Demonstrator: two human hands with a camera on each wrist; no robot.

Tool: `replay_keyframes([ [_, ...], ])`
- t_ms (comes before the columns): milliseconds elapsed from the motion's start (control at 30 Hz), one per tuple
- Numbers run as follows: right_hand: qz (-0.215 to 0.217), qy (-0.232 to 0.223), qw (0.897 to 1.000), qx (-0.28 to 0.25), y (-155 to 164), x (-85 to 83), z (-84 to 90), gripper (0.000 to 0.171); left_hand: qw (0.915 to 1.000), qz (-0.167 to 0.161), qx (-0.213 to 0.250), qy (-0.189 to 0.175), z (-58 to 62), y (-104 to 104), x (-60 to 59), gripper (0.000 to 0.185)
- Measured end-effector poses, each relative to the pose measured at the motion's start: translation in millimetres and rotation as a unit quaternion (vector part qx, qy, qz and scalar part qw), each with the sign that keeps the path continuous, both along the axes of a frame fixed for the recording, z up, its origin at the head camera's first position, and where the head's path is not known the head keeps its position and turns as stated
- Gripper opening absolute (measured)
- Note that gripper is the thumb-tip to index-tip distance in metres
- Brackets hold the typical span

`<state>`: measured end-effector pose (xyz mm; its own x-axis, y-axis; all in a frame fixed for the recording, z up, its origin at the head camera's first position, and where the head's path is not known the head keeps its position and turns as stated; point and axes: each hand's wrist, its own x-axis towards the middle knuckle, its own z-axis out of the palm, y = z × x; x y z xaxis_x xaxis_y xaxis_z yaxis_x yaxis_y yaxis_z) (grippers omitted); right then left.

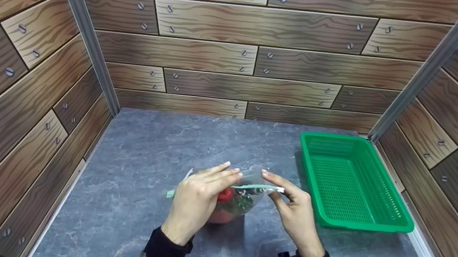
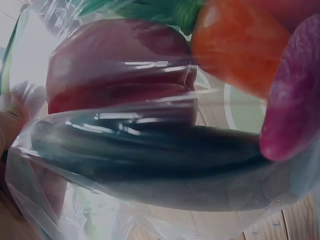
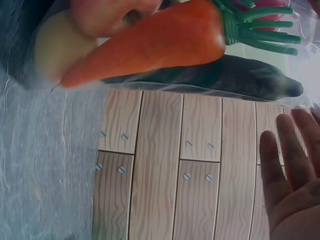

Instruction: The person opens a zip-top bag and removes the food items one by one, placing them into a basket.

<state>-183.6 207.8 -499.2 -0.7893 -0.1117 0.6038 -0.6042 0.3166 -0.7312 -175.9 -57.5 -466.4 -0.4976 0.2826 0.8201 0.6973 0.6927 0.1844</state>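
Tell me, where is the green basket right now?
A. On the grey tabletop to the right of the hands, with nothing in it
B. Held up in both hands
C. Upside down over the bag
A: the green basket sits upright on the grey tabletop, nothing inside, while both hands hold the clear bag.

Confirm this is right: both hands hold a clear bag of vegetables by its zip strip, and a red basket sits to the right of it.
Wrong in one respect: the basket is green, not red, as the head view shows. The rest stands: the left hand and right hand hold the bag by its zip strip, with the basket to its right.
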Motion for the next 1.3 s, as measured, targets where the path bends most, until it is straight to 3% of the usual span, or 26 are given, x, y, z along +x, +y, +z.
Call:
replay_keyframes([
  [233, 0.052, 0.038, 0.996, -0.068, 2, 1.2, 2.9, 0.044, 0.9998, -0.006, 0.02, -0.006, 1.3, -4, -0.8, 0.035],
  [367, 0.049, 0.042, 0.994, -0.088, 1, 2.6, 6.2, 0.039, 0.9998, 0.0, 0.017, -0.007, 2.8, -5, 0.2, 0.035],
  [700, -0.043, 0.031, 0.997, -0.056, -12, 9.8, 16.9, 0.024, 0.9978, 0.024, 0.01, -0.061, 14.7, -1, 9.2, 0.025],
  [933, -0.062, 0.043, 0.997, -0.03, -22, 11.4, 22.8, 0.023, 0.9975, 0.002, -0.001, -0.071, 19.4, 16, 12.6, 0.021],
  [1300, -0.065, 0.037, 0.997, -0.008, -27, 13.0, 26.4, 0.018, 0.9972, -0.001, -0.016, -0.072, 32.7, 36, 13.9, 0.019],
])
